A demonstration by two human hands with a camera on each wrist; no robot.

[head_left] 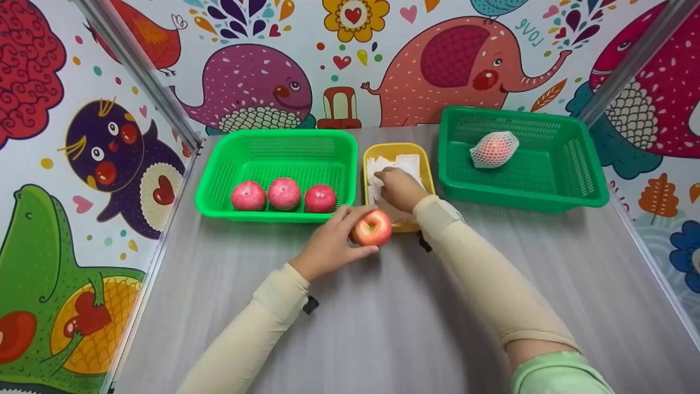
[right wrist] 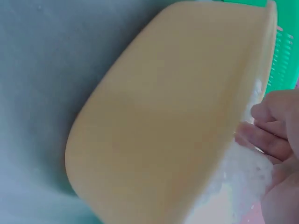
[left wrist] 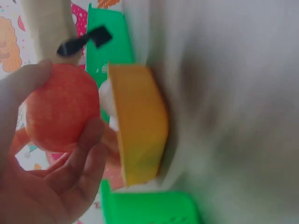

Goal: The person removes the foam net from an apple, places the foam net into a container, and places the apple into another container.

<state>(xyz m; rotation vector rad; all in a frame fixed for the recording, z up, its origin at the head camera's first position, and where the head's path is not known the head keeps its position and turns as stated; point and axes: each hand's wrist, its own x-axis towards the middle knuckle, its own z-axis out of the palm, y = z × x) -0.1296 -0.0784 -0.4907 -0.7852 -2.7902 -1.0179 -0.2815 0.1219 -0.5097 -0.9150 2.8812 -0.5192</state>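
Note:
My left hand [head_left: 331,243] grips a red-and-yellow apple [head_left: 372,228] just in front of the small yellow basket [head_left: 426,183]. Thumb and fingers wrap round the apple [left wrist: 63,107] in the left wrist view. White foam fruit nets [head_left: 409,162] lie inside the yellow basket. My right hand [head_left: 402,189] reaches over them, its bent fingers [right wrist: 266,137] at a white net [right wrist: 243,175] in the right wrist view. Whether they pinch that net cannot be made out.
At the left, a light green basket [head_left: 276,216] holds three red apples [head_left: 284,193] along its near side. To the right, a darker green basket [head_left: 519,198] contains one fruit in a white foam net [head_left: 494,149]. Patterned walls and metal posts [head_left: 158,71] border the grey table [head_left: 350,328].

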